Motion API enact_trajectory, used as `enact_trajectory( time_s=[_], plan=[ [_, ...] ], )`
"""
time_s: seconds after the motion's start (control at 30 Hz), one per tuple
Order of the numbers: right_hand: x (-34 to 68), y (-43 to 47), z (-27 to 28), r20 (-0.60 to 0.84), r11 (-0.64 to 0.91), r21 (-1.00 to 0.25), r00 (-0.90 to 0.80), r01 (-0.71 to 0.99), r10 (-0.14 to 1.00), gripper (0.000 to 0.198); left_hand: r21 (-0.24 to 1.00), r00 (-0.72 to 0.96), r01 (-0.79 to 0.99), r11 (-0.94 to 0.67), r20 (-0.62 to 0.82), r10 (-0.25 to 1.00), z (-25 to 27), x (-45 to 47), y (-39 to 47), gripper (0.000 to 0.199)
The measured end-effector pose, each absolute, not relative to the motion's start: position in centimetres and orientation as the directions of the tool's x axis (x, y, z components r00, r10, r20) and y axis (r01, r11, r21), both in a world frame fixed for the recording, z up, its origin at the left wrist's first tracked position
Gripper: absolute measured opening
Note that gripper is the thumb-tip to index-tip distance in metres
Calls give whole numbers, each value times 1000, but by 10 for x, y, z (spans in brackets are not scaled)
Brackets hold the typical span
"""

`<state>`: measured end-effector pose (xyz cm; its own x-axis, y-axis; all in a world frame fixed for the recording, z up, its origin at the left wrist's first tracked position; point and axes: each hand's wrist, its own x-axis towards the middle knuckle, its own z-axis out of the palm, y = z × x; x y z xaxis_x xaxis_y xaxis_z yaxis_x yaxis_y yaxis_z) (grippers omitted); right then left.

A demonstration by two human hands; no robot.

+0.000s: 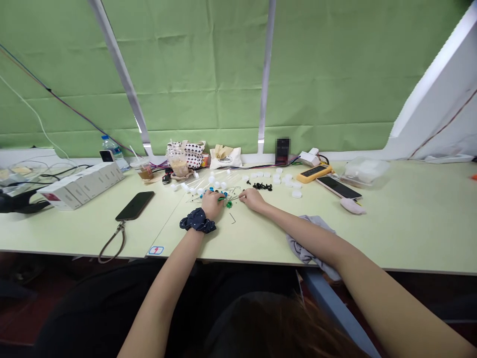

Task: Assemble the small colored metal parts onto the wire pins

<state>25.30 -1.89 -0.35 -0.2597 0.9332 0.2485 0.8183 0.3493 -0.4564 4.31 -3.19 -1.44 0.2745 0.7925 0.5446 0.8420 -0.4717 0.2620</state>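
My left hand (212,203), with a dark dotted scrunchie at the wrist, is closed on a small green piece (221,199) whose kind I cannot make out. My right hand (253,200) pinches the end of a thin metal rod (240,197), pointed toward the left hand. Between the hands lies another green part (229,204). Blue parts (223,194) and several thin bent rods sit just beyond. Nearer me is an L-shaped hex key (233,218), lying by itself. Behind the right hand is a cluster of black screw-like pieces (263,186).
White round caps (296,194) and white-ended sticks (186,188) are scattered behind the hands. Two drink cups (142,171) stand at the back left. A strapped phone (134,206) and white boxes (80,186) lie left; a yellow multimeter (314,173), another phone (338,187) and grey cloth (305,246) lie right.
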Motion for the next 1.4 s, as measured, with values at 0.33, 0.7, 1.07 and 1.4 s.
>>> enact_trajectory(
  time_s=[0.33,0.7,1.07,1.4],
  plan=[
    [253,-27,5,313,304,-425,-177,853,933,28,242,38,947,-213,570,821,-6,18,-34,23],
    [251,-26,0,268,376,-643,-264,667,927,24,56,199,964,-260,496,845,-8,21,-33,31],
    [250,-27,-1,234,345,-802,-276,487,932,10,-86,312,944,-317,534,785,-9,26,-25,22],
    [247,-24,-2,141,196,-973,-367,118,920,19,457,-82,836,-303,650,756,5,17,-32,20]
  ],
)
